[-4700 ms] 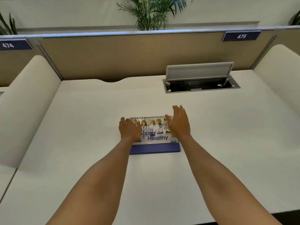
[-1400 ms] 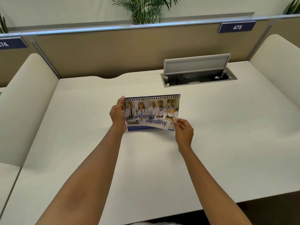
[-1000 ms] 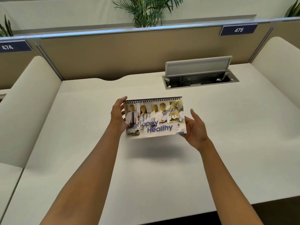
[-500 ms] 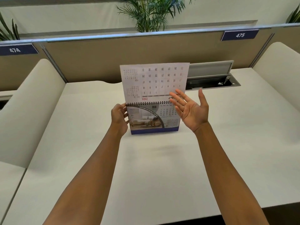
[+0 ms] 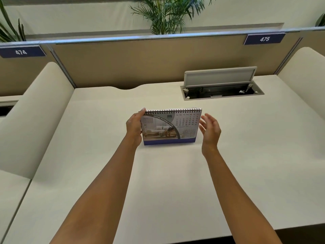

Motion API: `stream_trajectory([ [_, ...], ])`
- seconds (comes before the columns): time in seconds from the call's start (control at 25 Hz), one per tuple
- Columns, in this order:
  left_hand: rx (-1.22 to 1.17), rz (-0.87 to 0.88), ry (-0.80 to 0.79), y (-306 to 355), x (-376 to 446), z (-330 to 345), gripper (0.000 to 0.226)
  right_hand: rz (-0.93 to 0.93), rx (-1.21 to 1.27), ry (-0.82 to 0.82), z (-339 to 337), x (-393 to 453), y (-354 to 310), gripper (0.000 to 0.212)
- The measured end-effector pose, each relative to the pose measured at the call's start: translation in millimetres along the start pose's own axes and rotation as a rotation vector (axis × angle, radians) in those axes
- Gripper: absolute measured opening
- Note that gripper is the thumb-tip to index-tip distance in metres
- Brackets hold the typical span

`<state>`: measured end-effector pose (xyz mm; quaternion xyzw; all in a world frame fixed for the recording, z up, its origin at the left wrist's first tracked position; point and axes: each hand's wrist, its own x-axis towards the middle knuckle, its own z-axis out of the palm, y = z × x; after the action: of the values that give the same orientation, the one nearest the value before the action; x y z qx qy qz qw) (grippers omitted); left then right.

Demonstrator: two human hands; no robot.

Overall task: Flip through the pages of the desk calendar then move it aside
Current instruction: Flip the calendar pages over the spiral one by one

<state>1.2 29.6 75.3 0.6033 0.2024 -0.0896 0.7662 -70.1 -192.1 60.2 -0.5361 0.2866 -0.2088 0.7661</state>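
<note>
A: What sat at the far left of the view?

B: A blue plate marked 474 (image 5: 21, 52) hung on the tan partition (image 5: 140, 62), with a rounded cream divider (image 5: 35, 110) below it beside the white desk (image 5: 167, 182).

A: And the left hand?

B: The left hand (image 5: 134, 126) gripped the left edge of the desk calendar (image 5: 171, 127), its thumb on the printed face and a fingertip showing at the top corner by the spiral binding. It was closed on the calendar.

A: Where was the calendar?

B: It stood upright near the middle of the desk, blue base down, open to a JAN page with a date grid at right and a picture of someone exercising in front of a sofa at left. Whether the base rested on the desk or was held just above it, I could not tell.

A: The right hand?

B: The right hand (image 5: 210, 128) hovered just beside the calendar's right edge, fingers spread and loosely curled, open and holding nothing.

A: Farther right?

B: An open cable hatch (image 5: 221, 85) was set in the desk behind, its lid raised, and a plate marked 475 (image 5: 264, 39) hung on the partition above.
</note>
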Motion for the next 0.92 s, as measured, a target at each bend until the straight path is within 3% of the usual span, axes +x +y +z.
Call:
stream_trajectory([
  [0.08,0.007,-0.004,0.017,-0.3,-0.3,0.4,0.028,0.008,-0.179,0.043,-2.1,-5.0,20.6,0.025],
  [0.2,0.032,-0.022,0.015,1.3,0.5,-0.9,0.032,0.005,-0.403,-0.038,-3.3,-8.7,46.6,0.043],
  [0.36,0.047,-0.068,-0.013,2.8,0.9,-5.5,0.035,-0.063,-0.534,-0.075,-0.7,-17.0,56.1,0.053],
  [0.76,0.034,-0.121,-0.017,4.1,-3.5,-5.8,0.041,-0.196,-0.592,0.046,-10.1,-43.4,65.1,0.05],
  [0.92,0.046,-0.123,-0.014,6.8,-6.7,-6.2,0.054,-0.269,-0.423,0.18,-13.4,-49.0,56.9,0.028],
])
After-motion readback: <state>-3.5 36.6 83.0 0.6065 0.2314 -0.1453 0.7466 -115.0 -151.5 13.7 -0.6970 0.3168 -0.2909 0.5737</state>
